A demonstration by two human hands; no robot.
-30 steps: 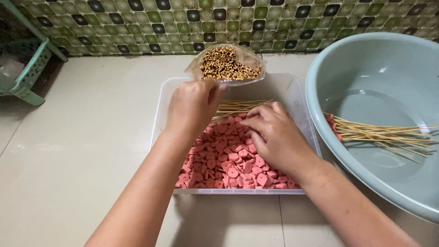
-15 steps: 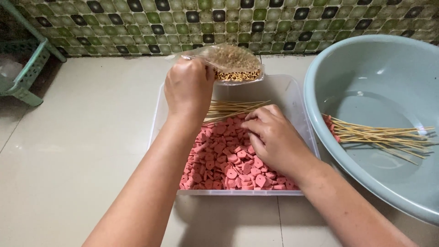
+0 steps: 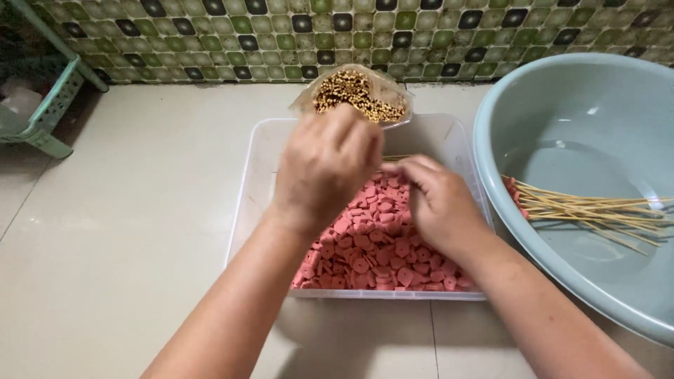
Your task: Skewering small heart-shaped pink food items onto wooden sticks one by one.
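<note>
Now, by the clear tub (image 3: pixel 263 151):
left hand (image 3: pixel 326 168): curled above the sausage slices (image 3: pixel 372 245), grip hidden.
right hand (image 3: pixel 439 203): nearer, pinching a slice; skewers' axis hidden.

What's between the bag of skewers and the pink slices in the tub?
Head view: the left hand covers most of that stretch; beside it a few loose skewer ends show between the bag and the pink slices.

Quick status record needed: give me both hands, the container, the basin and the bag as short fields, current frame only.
left hand: raised over the clear plastic tub, fingers curled, contents hidden
right hand: over the pink round sausage slices, fingertips pinched; what they hold cannot be told
tub contents: the pink slices, heaped toward the near side
clear bag of small brown pieces: open, at the tub's far edge
grey-blue plastic basin: right of the tub, holds thin bamboo skewers
floor: pale tiles
</note>
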